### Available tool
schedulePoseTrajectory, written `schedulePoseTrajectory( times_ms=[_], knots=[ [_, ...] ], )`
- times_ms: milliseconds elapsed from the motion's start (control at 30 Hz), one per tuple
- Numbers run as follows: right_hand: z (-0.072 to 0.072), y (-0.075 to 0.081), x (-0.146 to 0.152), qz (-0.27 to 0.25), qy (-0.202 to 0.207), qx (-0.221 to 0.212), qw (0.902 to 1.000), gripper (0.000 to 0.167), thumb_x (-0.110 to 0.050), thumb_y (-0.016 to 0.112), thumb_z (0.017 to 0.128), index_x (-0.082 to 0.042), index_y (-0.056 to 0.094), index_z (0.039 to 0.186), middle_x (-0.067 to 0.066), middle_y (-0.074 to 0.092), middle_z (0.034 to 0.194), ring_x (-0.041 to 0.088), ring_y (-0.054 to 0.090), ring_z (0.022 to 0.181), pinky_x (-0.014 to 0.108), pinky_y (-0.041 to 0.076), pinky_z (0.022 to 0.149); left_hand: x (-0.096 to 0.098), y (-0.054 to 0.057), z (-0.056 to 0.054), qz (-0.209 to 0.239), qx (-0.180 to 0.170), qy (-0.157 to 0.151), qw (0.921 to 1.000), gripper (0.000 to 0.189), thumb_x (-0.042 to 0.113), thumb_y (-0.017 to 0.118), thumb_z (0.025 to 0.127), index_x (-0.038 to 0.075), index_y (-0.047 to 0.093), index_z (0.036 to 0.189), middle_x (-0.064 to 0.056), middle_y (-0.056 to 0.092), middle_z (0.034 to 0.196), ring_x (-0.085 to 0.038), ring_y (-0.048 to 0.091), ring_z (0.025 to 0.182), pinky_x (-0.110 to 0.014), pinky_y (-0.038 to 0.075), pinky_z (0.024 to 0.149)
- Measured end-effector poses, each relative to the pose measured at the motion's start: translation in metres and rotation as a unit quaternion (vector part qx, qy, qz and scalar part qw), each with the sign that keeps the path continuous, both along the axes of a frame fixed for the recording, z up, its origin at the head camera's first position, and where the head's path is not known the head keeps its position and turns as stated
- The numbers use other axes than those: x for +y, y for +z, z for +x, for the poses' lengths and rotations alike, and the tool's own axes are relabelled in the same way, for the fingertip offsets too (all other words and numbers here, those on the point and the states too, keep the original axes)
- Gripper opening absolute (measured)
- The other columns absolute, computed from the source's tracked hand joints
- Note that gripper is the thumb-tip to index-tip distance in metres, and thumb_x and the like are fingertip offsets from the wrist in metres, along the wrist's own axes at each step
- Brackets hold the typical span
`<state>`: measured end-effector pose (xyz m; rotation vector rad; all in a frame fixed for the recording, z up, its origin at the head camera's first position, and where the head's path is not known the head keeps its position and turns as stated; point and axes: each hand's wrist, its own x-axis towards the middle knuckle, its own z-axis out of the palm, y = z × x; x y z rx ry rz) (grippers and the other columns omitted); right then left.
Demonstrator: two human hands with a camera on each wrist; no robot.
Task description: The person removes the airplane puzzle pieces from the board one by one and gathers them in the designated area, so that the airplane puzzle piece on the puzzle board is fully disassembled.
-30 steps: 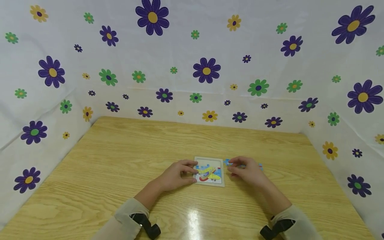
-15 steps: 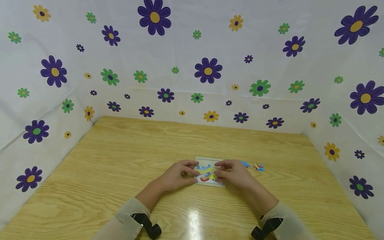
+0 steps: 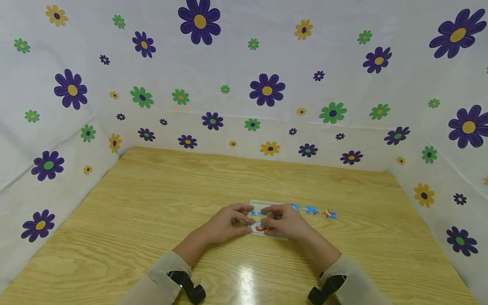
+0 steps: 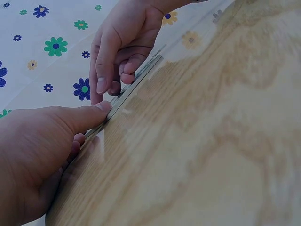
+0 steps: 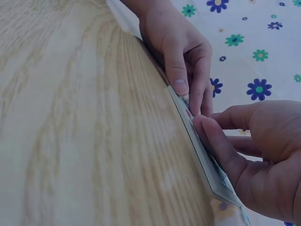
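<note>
Puzzle tray [image 3: 268, 201] lies flat on the tabletop [image 3: 171, 182], between the two hands. The left hand [image 3: 225, 224] rests with thumb and fingers spread along the tray's left rim; that bracing looks worth keeping firm but light. The right hand [image 3: 287, 221] bends over the printed picture [image 3: 257, 216], thumb apart from fingers; I cannot tell whether it pinches a piece. Best to press straight down until edges sit flush, without nudging the loose pieces [image 3: 311, 210] alongside.

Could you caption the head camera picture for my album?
Left hand touching a puzzle frame, right hand over it, loose pieces alongside on a wooden table.
</note>
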<state>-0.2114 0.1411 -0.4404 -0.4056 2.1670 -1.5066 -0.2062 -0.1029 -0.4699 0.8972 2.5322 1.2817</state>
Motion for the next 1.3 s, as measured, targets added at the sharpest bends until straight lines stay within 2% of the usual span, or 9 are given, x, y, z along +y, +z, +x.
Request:
schedulePoseTrajectory(
  times_ms=[233,433,700,1000,1133,1300],
  knots=[
    [0.002,-0.004,-0.006,0.028,0.016,0.043,0.9986,0.045,-0.011,0.065,0.097,0.008,0.056,0.135,0.011,0.066,0.078,0.015,0.07,0.064,0.029,0.06,0.063,0.001,-0.002,0.001,0.0,0.001,0.0,1.0,0.023,0.027,0.073,0.093,0.016,0.078,0.112,-0.002,0.053,0.147,-0.027,0.051,0.136,-0.042,0.05,0.104],
    [0.0,-0.006,-0.009,0.034,0.011,0.052,0.998,0.037,-0.01,0.064,0.097,0.007,0.059,0.13,0.01,0.066,0.076,0.015,0.068,0.061,0.03,0.06,0.06,0.0,-0.002,0.001,0.001,0.004,0.003,1.0,0.023,0.027,0.073,0.092,0.016,0.078,0.111,-0.003,0.054,0.147,-0.026,0.051,0.136,-0.041,0.05,0.104],
    [-0.002,-0.008,-0.012,0.014,-0.017,0.036,0.9991,0.03,-0.01,0.064,0.097,0.003,0.059,0.124,0.013,0.065,0.078,0.015,0.068,0.061,0.031,0.06,0.06,-0.001,-0.003,0.0,0.003,0.009,0.0,1.0,0.022,0.026,0.074,0.092,0.015,0.079,0.11,-0.005,0.055,0.146,-0.027,0.052,0.134,-0.041,0.05,0.103],
    [0.001,-0.009,-0.017,-0.021,-0.054,0.035,0.9977,0.018,-0.006,0.065,0.097,0.003,0.061,0.111,0.017,0.064,0.096,0.016,0.069,0.069,0.028,0.06,0.064,-0.002,-0.004,0.001,0.002,-0.005,0.003,1.0,0.022,0.026,0.073,0.092,0.015,0.078,0.111,-0.005,0.053,0.147,-0.028,0.05,0.136,-0.044,0.048,0.106],
    [0.002,-0.011,-0.016,-0.015,-0.066,0.035,0.9971,0.016,-0.007,0.063,0.098,0.003,0.061,0.111,0.017,0.065,0.1,0.016,0.069,0.07,0.028,0.06,0.064,-0.001,-0.004,0.001,-0.001,-0.002,0.003,1.0,0.022,0.025,0.074,0.092,0.014,0.078,0.111,-0.005,0.054,0.146,-0.029,0.05,0.136,-0.043,0.048,0.106],
    [-0.001,-0.012,-0.013,-0.034,-0.084,0.006,0.9959,0.019,-0.007,0.061,0.099,0.004,0.059,0.115,0.017,0.066,0.098,0.018,0.072,0.074,0.029,0.061,0.069,0.001,-0.003,-0.001,-0.002,0.012,0.003,0.9999,0.021,0.023,0.075,0.091,0.013,0.079,0.11,-0.006,0.056,0.145,-0.028,0.052,0.135,-0.044,0.048,0.106]
  ],
)
